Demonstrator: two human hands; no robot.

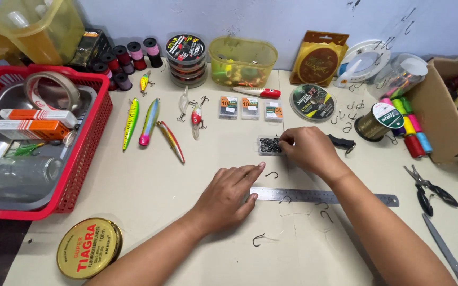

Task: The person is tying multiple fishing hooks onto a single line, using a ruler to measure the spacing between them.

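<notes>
Right hand [307, 151] pinched at the hook box [270, 145], fingertips closed over its far right corner; whether on a hook, hard to tell. Box just left of that grip. Left hand [226, 198] flat, fingers spread, holding nothing, pressing the ruler's [340, 197] left end. Ruler's long axis running rightward from the left hand, below the right. Loose hook [272, 175] between both hands.

Pale table [149, 185] carries steel ruler [335, 196], red basket [80, 159], 3 lures [149, 123]
</notes>
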